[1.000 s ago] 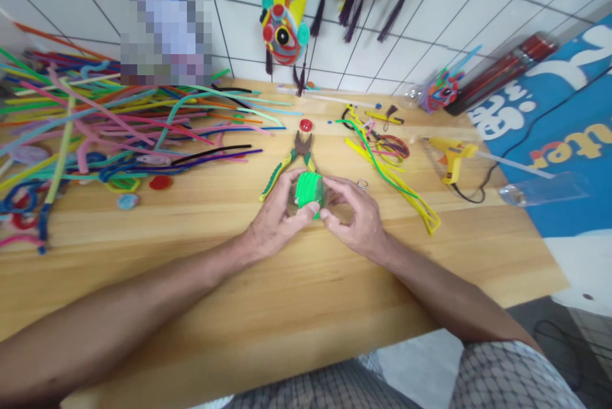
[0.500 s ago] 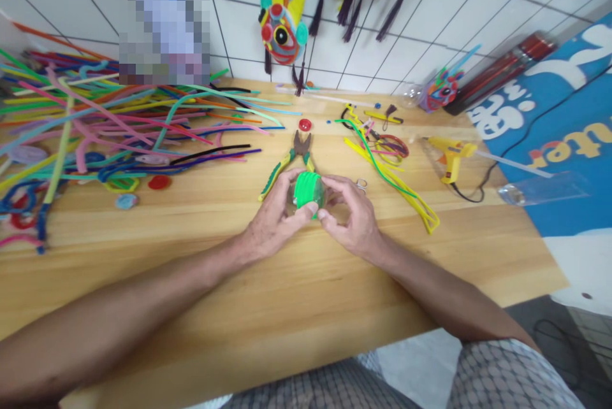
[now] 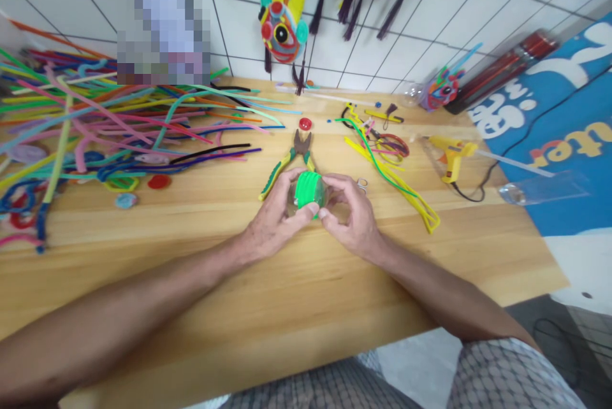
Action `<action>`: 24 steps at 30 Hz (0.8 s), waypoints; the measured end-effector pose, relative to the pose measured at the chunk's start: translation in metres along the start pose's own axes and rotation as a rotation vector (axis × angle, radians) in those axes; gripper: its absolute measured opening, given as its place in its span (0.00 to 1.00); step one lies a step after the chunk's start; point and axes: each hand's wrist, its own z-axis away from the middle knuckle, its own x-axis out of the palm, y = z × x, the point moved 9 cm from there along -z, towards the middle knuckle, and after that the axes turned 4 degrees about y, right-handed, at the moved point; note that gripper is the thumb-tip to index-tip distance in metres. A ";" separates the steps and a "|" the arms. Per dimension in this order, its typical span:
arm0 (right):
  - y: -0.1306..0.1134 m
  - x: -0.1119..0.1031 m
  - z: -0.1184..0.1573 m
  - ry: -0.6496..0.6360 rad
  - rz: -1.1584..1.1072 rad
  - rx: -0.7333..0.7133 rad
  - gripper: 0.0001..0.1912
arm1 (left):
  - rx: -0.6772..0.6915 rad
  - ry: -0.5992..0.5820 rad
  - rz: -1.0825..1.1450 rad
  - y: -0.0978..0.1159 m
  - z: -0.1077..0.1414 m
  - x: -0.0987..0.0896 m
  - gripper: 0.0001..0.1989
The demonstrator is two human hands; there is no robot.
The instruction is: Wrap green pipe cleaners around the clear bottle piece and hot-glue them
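Observation:
Between my two hands, above the wooden table, is a clear plastic ball with bright green strips side by side across its top. My left hand grips it from the left, thumb on its near side. From the right, the fingers and thumb of my right hand close on it too. Parts of the ball are hidden behind my fingers. Just beyond lie pliers with green and yellow handles, jaws pointing away. A red button-like disc lies past the jaws.
Many coloured pipe cleaners heap on the left. Yellow and green strips lie to the right, near a yellow glue gun with a cord. A dark red flask lies behind. A lion-face ornament hangs ahead against the tiles.

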 end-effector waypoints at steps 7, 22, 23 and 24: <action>0.000 0.000 0.001 -0.013 0.007 -0.002 0.25 | -0.007 -0.007 0.021 0.000 -0.001 0.000 0.28; -0.002 0.000 0.003 0.009 0.000 -0.056 0.30 | 0.027 -0.014 -0.046 0.000 0.000 0.000 0.29; -0.004 0.000 0.003 0.009 0.003 -0.071 0.30 | 0.031 -0.014 -0.055 0.001 0.000 0.000 0.29; -0.005 -0.001 0.002 0.008 0.006 -0.084 0.29 | 0.035 -0.015 -0.062 0.001 0.000 0.000 0.29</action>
